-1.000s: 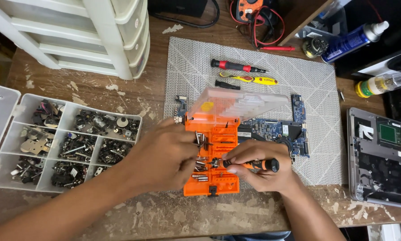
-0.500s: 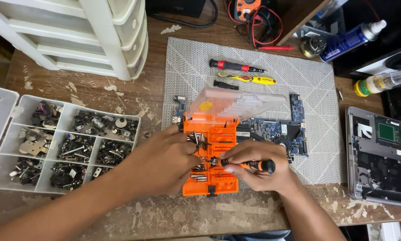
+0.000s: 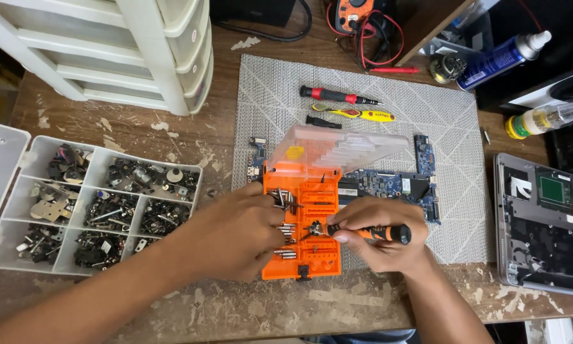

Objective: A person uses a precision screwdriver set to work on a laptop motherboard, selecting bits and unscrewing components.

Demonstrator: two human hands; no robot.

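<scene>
An orange bit case lies open on the grey mat, its clear lid raised. My left hand rests on the case's left side, fingertips among the loose metal bits. My right hand grips a black-and-orange screwdriver whose tip points left into the case. Behind the case lies a blue circuit board.
A clear parts organiser full of screws sits at left. White plastic drawers stand at back left. A red screwdriver, a yellow tool, a multimeter, bottles and an opened laptop base lie around.
My left hand has shifted slightly over the bits. The right hand and its screwdriver stay almost where they were.
</scene>
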